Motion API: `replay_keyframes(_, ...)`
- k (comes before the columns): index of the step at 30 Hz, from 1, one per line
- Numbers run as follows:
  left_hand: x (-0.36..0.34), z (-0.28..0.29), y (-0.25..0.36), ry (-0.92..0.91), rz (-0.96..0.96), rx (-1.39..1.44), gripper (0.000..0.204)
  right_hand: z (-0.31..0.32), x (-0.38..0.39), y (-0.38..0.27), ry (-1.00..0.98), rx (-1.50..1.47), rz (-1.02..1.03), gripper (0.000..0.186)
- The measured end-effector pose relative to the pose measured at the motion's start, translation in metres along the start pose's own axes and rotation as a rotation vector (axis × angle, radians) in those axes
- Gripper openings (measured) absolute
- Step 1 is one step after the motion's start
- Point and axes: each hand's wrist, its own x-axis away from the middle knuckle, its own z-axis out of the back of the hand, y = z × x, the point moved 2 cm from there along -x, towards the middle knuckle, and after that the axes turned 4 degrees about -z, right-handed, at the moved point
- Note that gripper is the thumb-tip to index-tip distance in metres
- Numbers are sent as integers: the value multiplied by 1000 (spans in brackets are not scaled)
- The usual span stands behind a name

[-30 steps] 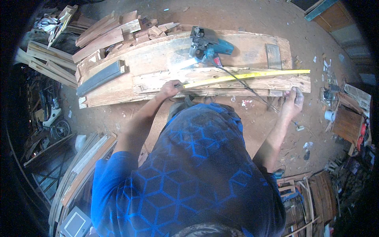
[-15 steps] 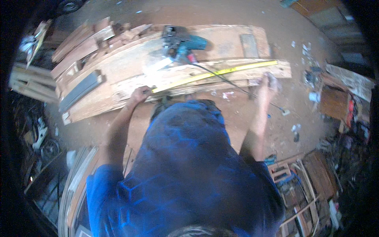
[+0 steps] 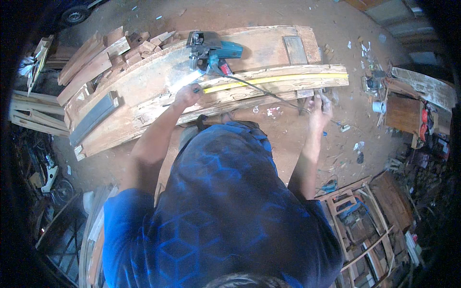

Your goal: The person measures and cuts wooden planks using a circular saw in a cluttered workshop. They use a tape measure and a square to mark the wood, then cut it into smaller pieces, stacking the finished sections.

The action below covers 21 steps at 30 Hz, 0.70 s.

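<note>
1. Head view: the yellow tape [image 3: 288, 77] lies on the pale plank [image 3: 331, 81], its long axis running roughly left to right along the wood.
2. Left hand [image 3: 187, 96] is the nearer one: its fingers curl closed at the tape's left end, and the tape extends rightward from them.
3. Right hand [image 3: 321, 108] is apart from the tape, on the body side of its right part; its fingers are bent, but I cannot tell whether they pinch anything.
4. Between the hands, a dark cord [image 3: 261, 90] crosses the tape.

Head-worn fisheye view, steeply downward, close above the shirt [image 3: 225, 206]
</note>
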Motion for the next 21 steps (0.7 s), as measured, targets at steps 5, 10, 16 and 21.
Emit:
replay_keyframes(5,3,-2,-5,-95,25,8,39,10,7,-3,48,19,-19,18)
replay_keyframes(10,11,-11,-13,-170,111,-23,45,12,0,5,20,-5,2,16)
replay_keyframes(16,25,1,16,-187,217,-73,53,-2,-7,-5,-1,40,21,18)
replay_keyframes(21,27,-7,15,-164,239,-173,53,-9,-8,-77,-121,4,124,18)
